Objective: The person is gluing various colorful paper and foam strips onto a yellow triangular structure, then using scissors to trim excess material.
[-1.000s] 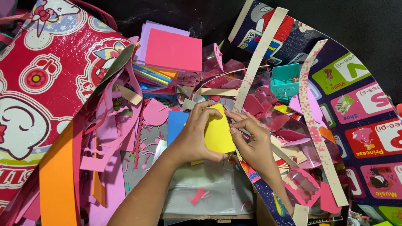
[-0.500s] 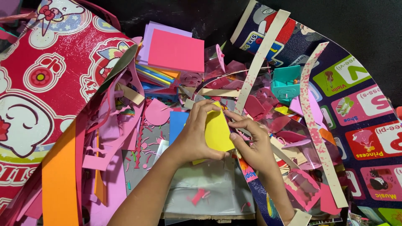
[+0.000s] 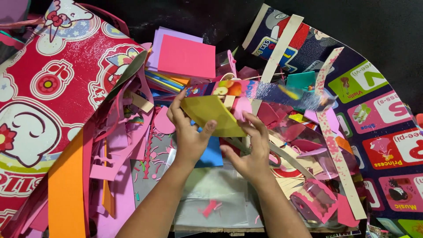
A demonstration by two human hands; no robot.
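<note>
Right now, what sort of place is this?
Probably a home craft spot on the floor: paper scraps, a stack of coloured sheets, and a children's picture mat. Both hands hold yellow paper.

Bright, even light from overhead, colours punchy, shadows soft and short under the paper scraps. The top edge drops into near-black. A clear plastic strip (image 3: 286,93) is smeared with motion blur and catches a pale sheen. The red printed mat (image 3: 53,101) bends slightly at the left edge; the centre stays sharp

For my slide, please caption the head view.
Both hands hold a yellow sheet above scattered paper scraps.
</note>
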